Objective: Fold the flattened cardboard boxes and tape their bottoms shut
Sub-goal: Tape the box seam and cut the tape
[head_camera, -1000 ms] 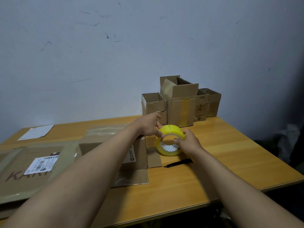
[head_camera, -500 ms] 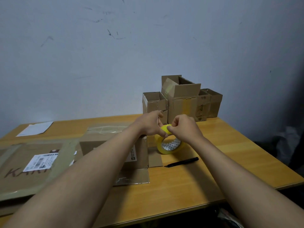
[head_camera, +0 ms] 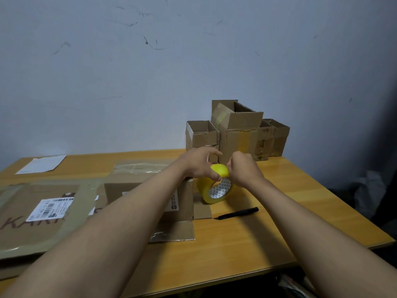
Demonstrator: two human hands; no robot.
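Note:
A yellow tape roll (head_camera: 214, 188) is held upright just above the table, right of a folded cardboard box (head_camera: 182, 198) that lies on its side with flaps spread on the wood. My left hand (head_camera: 199, 163) grips the roll's top from the left, thumb on the rim. My right hand (head_camera: 245, 169) has its fingers curled at the roll's top edge, pinching at the tape there. A large flattened box (head_camera: 38, 214) with a white shipping label lies at the left.
A black utility knife (head_camera: 238, 212) lies on the wooden table (head_camera: 300, 207) right of the box. Several open folded boxes (head_camera: 238, 134) stand against the wall at the back. A white sheet of paper (head_camera: 41, 164) lies at the far left corner.
My right hand moved from the roll's right side up to its top edge, fingers now curled there. The roll stayed in my left hand's grip.

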